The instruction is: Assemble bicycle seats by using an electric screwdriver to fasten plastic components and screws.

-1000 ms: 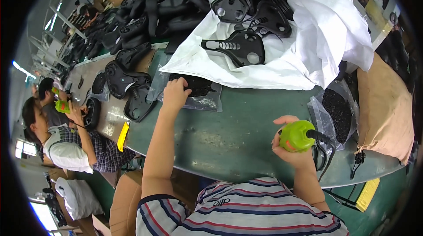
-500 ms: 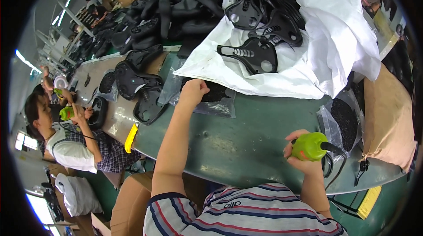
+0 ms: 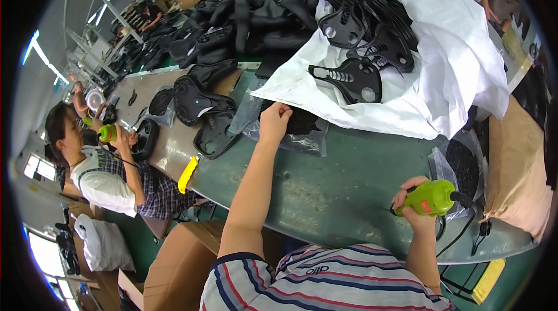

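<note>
Two hands out over the green tabletop (image 3: 343, 183), well apart. My left hand (image 3: 274, 121) is stretched far forward, fingers curled down and closed on the near edge of a clear plastic bag (image 3: 290, 131) with dark pieces inside; the bag lies flat at the foot of the white sheet (image 3: 453, 73). Whether I am pinching the film itself or one of the dark pieces through it, I cannot tell from here.

My right hand (image 3: 414, 205) is drawn back near the tabletop's near edge, wrapped tight around a lime-green hand tool (image 3: 431, 197) held roughly level, black nose pointing right. A black cord (image 3: 459, 235) runs off the tool and drops over the edge.

Just right of the tool, a second clear bag of dark parts (image 3: 459, 166). Beyond that, a tan sack (image 3: 514, 177) leaning at the tabletop's right end.

On the white sheet: a heap of black moulded plastic shells (image 3: 363, 38), one lying alone nearest me (image 3: 346, 78). Left of the left hand, more black shells (image 3: 203, 102) on the bare top, and a yellow strip (image 3: 188, 173) hanging at the edge.

At my left, a co-worker in a plaid shirt (image 3: 110, 177) sits holding a similar green tool (image 3: 107, 132). Cardboard box (image 3: 180, 264) below.
</note>
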Demonstrator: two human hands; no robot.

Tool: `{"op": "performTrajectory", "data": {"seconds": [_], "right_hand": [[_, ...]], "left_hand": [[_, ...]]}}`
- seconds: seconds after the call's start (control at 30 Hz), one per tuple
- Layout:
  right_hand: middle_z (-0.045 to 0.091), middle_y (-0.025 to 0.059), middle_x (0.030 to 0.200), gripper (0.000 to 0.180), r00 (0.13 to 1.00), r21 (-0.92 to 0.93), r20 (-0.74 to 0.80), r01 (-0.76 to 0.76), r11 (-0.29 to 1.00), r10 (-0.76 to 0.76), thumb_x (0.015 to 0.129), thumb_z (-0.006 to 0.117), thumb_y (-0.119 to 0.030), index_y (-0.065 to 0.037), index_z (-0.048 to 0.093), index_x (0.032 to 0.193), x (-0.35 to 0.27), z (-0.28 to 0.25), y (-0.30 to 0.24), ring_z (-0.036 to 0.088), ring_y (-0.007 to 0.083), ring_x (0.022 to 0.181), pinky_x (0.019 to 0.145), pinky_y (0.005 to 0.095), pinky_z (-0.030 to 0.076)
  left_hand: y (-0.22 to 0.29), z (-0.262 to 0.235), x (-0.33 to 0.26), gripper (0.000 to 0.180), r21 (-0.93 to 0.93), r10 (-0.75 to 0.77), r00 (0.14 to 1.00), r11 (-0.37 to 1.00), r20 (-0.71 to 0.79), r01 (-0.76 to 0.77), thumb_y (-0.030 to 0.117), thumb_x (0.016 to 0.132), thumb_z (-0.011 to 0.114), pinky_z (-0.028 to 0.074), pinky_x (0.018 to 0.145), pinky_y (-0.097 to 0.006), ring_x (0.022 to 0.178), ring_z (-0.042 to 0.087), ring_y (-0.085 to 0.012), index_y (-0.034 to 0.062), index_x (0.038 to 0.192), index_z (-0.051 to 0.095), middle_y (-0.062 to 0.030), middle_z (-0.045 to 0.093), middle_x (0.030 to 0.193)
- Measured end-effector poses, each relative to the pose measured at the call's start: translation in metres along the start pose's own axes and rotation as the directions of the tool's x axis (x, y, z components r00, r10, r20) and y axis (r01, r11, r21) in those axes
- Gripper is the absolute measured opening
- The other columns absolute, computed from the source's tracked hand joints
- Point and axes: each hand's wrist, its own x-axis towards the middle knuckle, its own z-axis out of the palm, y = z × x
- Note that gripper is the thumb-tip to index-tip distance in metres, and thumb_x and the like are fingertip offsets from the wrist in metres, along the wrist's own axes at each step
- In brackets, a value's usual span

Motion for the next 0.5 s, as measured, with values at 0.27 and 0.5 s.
{"op": "performTrajectory", "data": {"seconds": [0.27, 0.5], "right_hand": [[0.052, 0.0074, 0.068, 0.051, 0.978, -0.028, -0.168, 0.122, 0.992, -0.125, 0.071, 0.073, -0.031, -0.002, 0.043, 0.101, -0.010, -0.007, -0.003, 0.054, 0.0190, 0.057, 0.061, 0.0320, 0.045], [0.048, 0.0052, 0.067, 0.047, 0.859, 0.292, -0.141, 0.512, 0.808, -0.493, 0.082, 0.058, -0.043, -0.006, 0.038, 0.103, 0.022, 0.017, -0.054, 0.049, 0.0177, 0.054, 0.057, 0.0319, 0.040]], "left_hand": [[0.058, -0.021, -0.085, 0.024, -0.866, -0.191, 0.887, 0.209, 0.419, 0.454, 0.005, 0.084, 0.059, 0.045, 0.057, -0.021, 0.064, 0.053, -0.0086, 0.0025, 0.107, 0.053, -0.0049, 0.060, 0.080], [0.128, 0.010, -0.166, 0.027, -0.666, 0.148, 0.675, -0.115, 0.722, 0.737, 0.032, 0.089, 0.057, 0.029, 0.048, -0.019, 0.059, 0.035, -0.0071, 0.0090, 0.078, 0.047, 0.0015, 0.043, 0.068]]}}
